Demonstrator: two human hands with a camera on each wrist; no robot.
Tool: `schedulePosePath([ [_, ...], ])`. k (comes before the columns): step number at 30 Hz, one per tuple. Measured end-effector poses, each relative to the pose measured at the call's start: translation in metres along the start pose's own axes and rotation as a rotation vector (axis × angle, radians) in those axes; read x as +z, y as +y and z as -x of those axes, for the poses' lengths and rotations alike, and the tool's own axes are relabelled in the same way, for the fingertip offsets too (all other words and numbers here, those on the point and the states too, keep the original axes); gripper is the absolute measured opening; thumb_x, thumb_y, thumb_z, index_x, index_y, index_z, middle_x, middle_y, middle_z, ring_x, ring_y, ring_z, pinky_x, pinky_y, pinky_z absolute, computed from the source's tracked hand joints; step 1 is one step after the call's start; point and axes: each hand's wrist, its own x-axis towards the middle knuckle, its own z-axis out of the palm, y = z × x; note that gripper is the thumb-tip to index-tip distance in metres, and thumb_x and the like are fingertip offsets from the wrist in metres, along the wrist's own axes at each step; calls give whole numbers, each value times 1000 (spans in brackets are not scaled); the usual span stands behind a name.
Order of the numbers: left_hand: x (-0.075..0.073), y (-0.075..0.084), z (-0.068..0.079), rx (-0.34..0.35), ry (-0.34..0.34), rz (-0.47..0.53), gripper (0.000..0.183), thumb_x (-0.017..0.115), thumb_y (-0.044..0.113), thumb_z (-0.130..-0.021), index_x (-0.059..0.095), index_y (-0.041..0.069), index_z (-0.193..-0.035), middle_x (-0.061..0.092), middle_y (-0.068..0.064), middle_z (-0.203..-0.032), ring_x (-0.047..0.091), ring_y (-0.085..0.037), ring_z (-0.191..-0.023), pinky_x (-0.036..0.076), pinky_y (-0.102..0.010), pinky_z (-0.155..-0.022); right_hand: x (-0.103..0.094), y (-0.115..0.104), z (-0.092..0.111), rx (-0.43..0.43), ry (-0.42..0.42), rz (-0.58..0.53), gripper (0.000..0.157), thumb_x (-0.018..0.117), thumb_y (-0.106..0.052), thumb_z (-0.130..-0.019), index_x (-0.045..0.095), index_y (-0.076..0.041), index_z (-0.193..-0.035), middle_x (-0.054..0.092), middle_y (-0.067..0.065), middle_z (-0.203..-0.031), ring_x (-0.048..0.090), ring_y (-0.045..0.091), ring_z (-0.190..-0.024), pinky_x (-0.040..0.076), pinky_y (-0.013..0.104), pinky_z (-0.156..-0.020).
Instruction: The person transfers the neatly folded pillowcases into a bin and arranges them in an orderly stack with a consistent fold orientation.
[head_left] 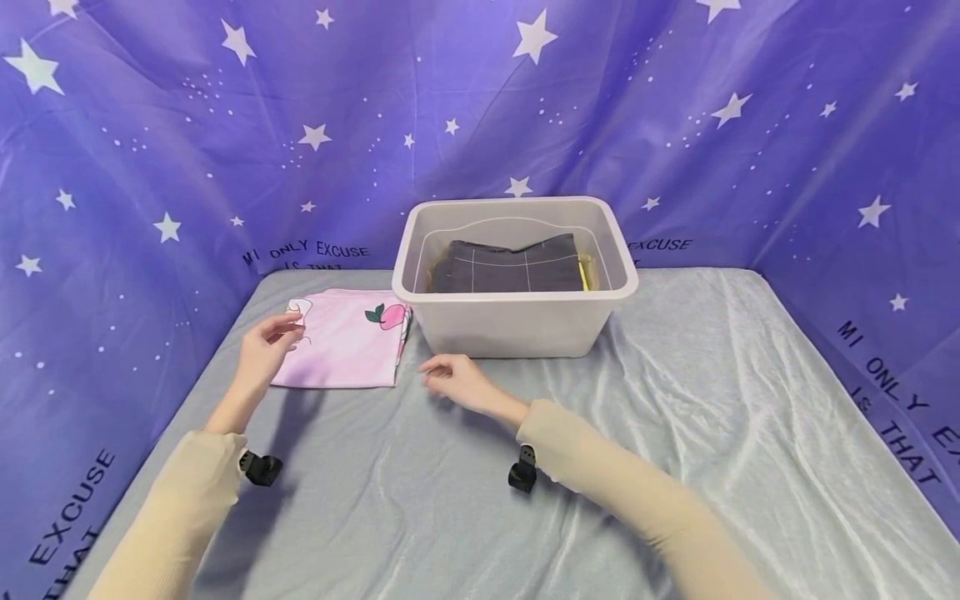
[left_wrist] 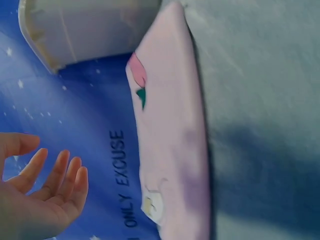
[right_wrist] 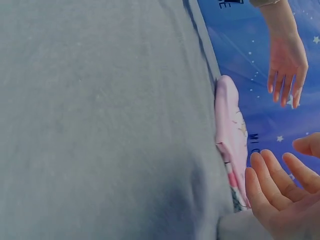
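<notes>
A folded pink cloth (head_left: 345, 350) with a peach print and a small white figure lies flat at the left of the bed-like surface, beside the bin. Above its left part hovers my left hand (head_left: 273, 337), fingers relaxed and holding nothing; the left wrist view shows this hand (left_wrist: 47, 195) apart from the cloth (left_wrist: 170, 125). My right hand (head_left: 457, 379) is in front of the bin, just right of the cloth, with loosely bent fingers and nothing in them. In the right wrist view, the right hand (right_wrist: 285, 195) overlaps the cloth's near end.
A white plastic bin (head_left: 517, 325) stands at the back middle. Inside it is a dark folded cloth with a white grid (head_left: 510, 267), with something yellow (head_left: 584, 275) at its right edge. Grey-blue plush fabric (head_left: 675, 400) covers the surface; a purple star curtain (head_left: 450, 100) surrounds it.
</notes>
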Motion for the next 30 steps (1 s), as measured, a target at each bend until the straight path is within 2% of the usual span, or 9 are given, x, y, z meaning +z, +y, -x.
schedulePosePath([
  [5,-8,-11,-1,-33,3,-63,28,51,-1,-87,55,-12,-113,54,30,-70,54,12,-67,46,-9,-63,10,2,-7,44,6,-17,29,50,-1,-86,57,10,-112,64,27,-95,62,37,-78,53,32,-65],
  [8,-12,-15,0,-44,-6,-124,33,52,1,-87,52,-16,-115,51,31,-70,51,15,-66,46,-9,-62,18,19,-19,49,24,-5,28,52,-4,-86,59,7,-112,65,21,-91,61,23,-69,48,22,-57],
  [11,-15,-20,-1,-45,-14,-158,33,53,2,-86,53,-16,-114,50,31,-69,49,16,-66,45,-9,-61,24,21,-25,71,34,-16,28,52,-3,-86,60,6,-112,66,20,-90,60,17,-67,47,19,-55],
  [17,-19,-30,-5,-73,-5,-208,34,53,3,-86,54,-15,-114,48,32,-67,46,16,-67,39,-7,-62,34,19,-34,108,94,-72,29,52,-3,-87,59,5,-114,65,22,-92,64,27,-74,52,25,-59],
  [20,-20,-34,-8,-82,7,-246,33,53,5,-86,55,-13,-114,59,19,-75,44,18,-68,37,-6,-65,37,17,-38,118,132,-100,30,51,-1,-87,58,6,-115,65,22,-92,64,29,-78,54,27,-64],
  [22,-20,-37,-10,-89,8,-261,34,53,6,-87,54,-13,-115,66,-2,-87,42,20,-68,36,-5,-67,39,17,-41,120,156,-107,30,50,-1,-87,57,6,-116,64,22,-93,63,27,-78,53,26,-65],
  [25,-19,-40,-12,-109,5,-258,35,51,5,-87,52,-14,-117,59,-28,-109,41,20,-70,35,-4,-69,41,17,-46,111,190,-114,31,52,-1,-87,56,7,-116,63,22,-97,62,26,-80,53,25,-65],
  [27,-19,-43,-14,-130,2,-256,36,50,5,-88,51,-14,-119,52,-33,-117,44,16,-76,35,-3,-71,42,18,-50,111,209,-123,32,54,-1,-87,56,6,-117,63,22,-101,62,26,-83,53,27,-66],
  [30,-20,-46,-16,-163,-1,-255,37,49,4,-88,49,-14,-121,50,-32,-122,55,-7,-96,37,-9,-80,43,19,-55,116,230,-126,34,57,-3,-85,55,5,-118,62,20,-106,62,26,-92,52,29,-73],
])
